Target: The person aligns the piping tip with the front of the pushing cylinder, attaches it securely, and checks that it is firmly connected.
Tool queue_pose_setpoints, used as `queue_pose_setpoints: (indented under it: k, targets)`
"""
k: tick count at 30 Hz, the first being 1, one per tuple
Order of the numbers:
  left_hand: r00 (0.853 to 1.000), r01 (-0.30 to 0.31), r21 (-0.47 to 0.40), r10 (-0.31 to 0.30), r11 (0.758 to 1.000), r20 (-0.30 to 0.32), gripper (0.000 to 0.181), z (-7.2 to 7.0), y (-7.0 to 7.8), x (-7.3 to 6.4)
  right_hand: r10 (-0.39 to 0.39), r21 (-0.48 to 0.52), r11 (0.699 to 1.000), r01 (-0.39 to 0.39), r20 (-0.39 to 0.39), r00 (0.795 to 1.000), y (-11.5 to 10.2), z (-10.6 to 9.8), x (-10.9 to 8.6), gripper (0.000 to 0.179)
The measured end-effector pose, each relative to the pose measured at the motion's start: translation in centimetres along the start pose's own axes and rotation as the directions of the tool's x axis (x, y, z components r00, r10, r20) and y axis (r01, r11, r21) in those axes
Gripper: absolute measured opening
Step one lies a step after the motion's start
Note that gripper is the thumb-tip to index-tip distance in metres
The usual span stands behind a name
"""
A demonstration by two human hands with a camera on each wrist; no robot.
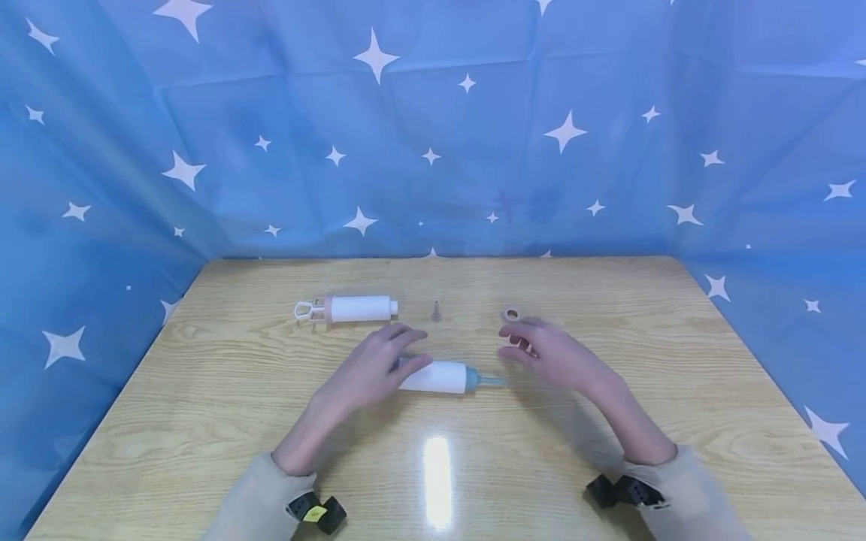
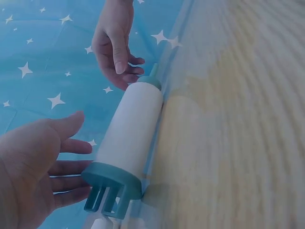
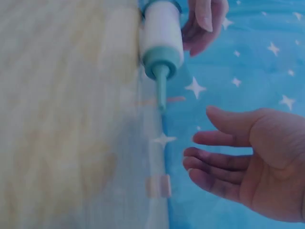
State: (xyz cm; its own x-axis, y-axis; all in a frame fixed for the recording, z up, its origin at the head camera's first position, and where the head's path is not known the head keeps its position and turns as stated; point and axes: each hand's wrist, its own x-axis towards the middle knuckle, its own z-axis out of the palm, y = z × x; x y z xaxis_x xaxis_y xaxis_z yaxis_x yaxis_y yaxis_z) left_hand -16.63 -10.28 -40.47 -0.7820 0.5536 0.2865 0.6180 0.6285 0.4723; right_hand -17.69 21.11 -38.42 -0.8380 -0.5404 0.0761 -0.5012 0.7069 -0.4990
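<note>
A white-barrelled icing syringe with teal ends lies on its side on the table. Its thin teal nozzle points right in the head view. My left hand is beside the barrel, overlapping its left part in the head view; the left wrist view shows the fingers spread loosely near the teal collar, not wrapped round it. Beyond the nozzle's tip, my right hand hovers with loosely bent fingers and nothing in them. A small pinkish ring lies just behind this hand.
Farther back at left lies a second white syringe with a pinkish collar and a white loop handle. A small pinkish nozzle stands between it and the ring. A blue star-patterned curtain borders the wooden table.
</note>
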Motion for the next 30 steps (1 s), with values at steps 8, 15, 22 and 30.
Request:
queue_pose_setpoints:
  k: [8,15,22,30]
  targets:
    - [0.997,0.074,-0.065,-0.075,0.995,-0.021,0.048,-0.3,-0.6,0.7,0.032,0.029,0.999,-0.031,-0.042,0.999,1.4,-1.2,0.9,0.037]
    - [0.992,0.122,-0.145,-0.123,0.982,0.004,0.052,-0.2,-1.1,1.8,0.103,0.073,0.992,-0.101,-0.019,0.995,2.8,-1.5,1.7,0.041]
    - [0.995,0.069,-0.200,-0.080,0.977,-0.051,0.043,0.2,-1.7,3.5,0.158,0.085,0.984,-0.159,0.012,0.987,4.0,-1.5,2.6,0.050]
    - [0.987,0.114,-0.244,-0.137,0.963,-0.079,0.039,0.8,-1.9,5.5,0.123,0.075,0.989,-0.125,0.024,0.992,5.1,-1.0,3.4,0.049]
